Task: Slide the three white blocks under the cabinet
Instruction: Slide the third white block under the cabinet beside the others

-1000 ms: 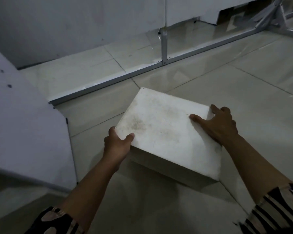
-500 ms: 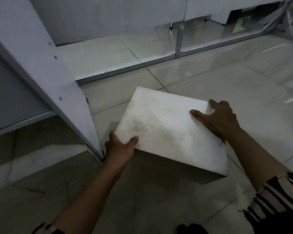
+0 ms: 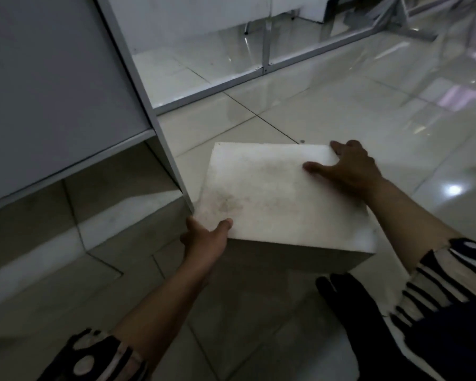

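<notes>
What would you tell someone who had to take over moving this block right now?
Left hand: grips the near left corner of the white block, thumb on top.
Right hand: grips the far right corner, thumb on top, fingers over the edge.
The block is just right of the cabinet, beside its side panel, not in the gap beneath it. I cannot tell if it rests on the floor or is lifted.
Done: nothing under the cabinet that I can see.
Left: slide this block into the gap. Only one block is in view; the other two still need finding.
</notes>
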